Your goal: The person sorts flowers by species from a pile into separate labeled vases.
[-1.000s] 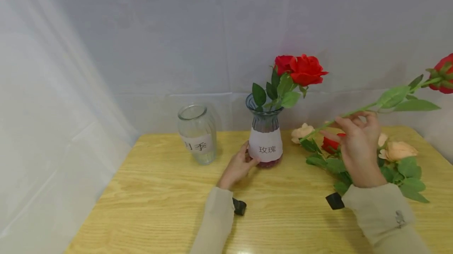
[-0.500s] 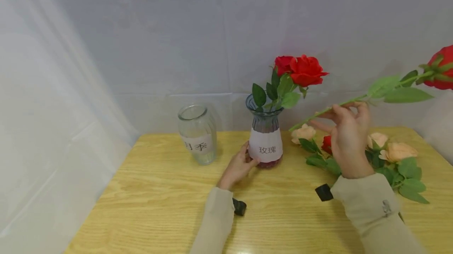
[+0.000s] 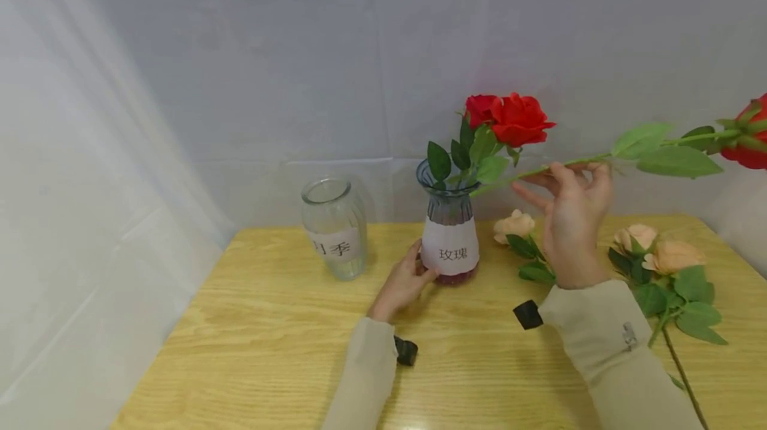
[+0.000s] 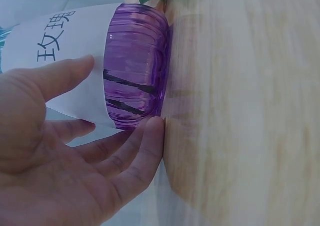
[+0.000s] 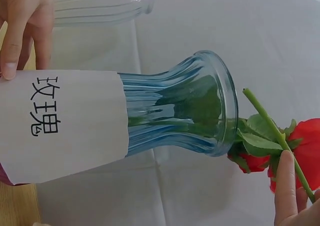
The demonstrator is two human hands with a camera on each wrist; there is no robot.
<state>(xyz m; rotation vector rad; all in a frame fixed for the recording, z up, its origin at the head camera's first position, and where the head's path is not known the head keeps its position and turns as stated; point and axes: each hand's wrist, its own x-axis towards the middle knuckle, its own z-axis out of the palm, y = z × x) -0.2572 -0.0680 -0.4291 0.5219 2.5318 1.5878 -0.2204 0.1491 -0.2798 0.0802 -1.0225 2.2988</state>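
A ribbed blue-purple vase (image 3: 449, 230) with a white paper label stands mid-table and holds red roses (image 3: 509, 117). My left hand (image 3: 401, 280) rests against its base, thumb on the label (image 4: 60, 41) and straight fingers (image 4: 142, 146) at the purple bottom. My right hand (image 3: 563, 180) pinches the green stem of another red rose (image 3: 749, 134), held almost level above the table. The cut stem end (image 5: 247, 92) hangs just outside the vase rim (image 5: 230, 101), apart from it.
An empty clear glass vase (image 3: 333, 227) with its own label stands left of the blue one. Peach roses (image 3: 671, 257) with leafy stems lie on the wooden table (image 3: 269, 323) at the right, one bloom (image 3: 514, 223) near the vase. White cloth hangs behind.
My right hand has risen and moved left with the red rose, bringing the stem end up beside the vase mouth. The left hand and vase have stayed put.
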